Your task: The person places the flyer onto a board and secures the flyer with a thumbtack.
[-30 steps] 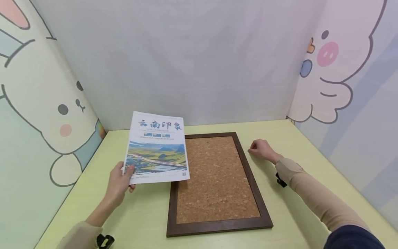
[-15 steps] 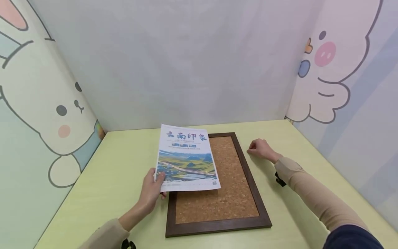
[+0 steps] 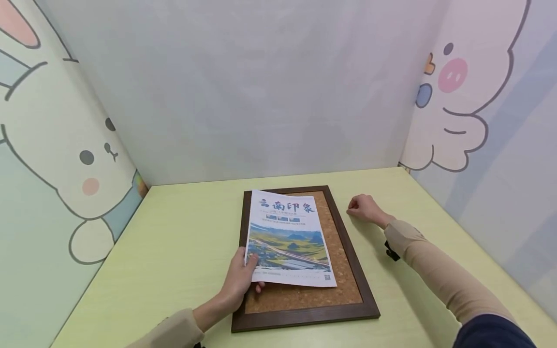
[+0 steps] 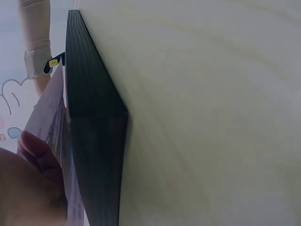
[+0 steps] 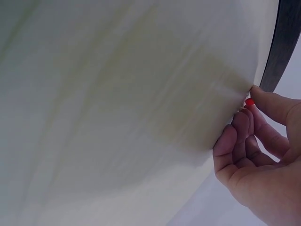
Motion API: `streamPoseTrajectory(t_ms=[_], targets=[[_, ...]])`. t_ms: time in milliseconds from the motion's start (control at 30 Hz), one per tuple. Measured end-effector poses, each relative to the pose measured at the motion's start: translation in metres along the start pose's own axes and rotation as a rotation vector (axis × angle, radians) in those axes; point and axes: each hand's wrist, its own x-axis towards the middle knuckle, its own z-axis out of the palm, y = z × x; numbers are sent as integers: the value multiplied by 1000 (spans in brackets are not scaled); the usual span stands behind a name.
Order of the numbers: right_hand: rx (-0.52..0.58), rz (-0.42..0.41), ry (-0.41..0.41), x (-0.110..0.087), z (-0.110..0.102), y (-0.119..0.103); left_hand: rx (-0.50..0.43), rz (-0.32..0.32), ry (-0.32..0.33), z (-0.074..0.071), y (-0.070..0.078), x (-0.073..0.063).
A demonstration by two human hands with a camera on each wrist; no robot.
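Observation:
A printed poster sheet [image 3: 289, 241] with blue lettering and a landscape picture lies over the upper left part of a cork board [image 3: 304, 298] in a dark brown frame. My left hand [image 3: 239, 275] pinches the sheet's lower left edge, thumb on top and fingers underneath. In the left wrist view the sheet [image 4: 49, 110] stands slightly above the frame [image 4: 94, 80]; whether it touches the cork is unclear. Right of the board, my right hand [image 3: 367, 209] rests on the table. Between its thumb and fingers shows a small red push pin [image 5: 249, 101], partly hidden.
The board lies flat on a pale yellow-green table [image 3: 174, 232]. A plain grey-white wall [image 3: 270, 96] rises behind, with cartoon-printed panels on both sides. Bare tabletop shows to the left of the board and to its right around the right forearm.
My left hand has carried the poster sheet rightward and down, from beside the board to over the cork. My right hand stays in place on the table.

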Motion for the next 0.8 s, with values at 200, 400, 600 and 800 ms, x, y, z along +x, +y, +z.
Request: streamPoseTrajectory(t_ms=[200,400,600,800], targets=[[3,-6,-1,4,1,-2,-17,-16,-81,3,-3,-3],[34,14,-16,12,-7,-9,149,-37,-163,-5,0,-3],[169,42,-6,32,-18,-28,670,133,-89,-26,11,12],[281,83,-20,61,-16,-56,1046,437,-59,-29,15,39]])
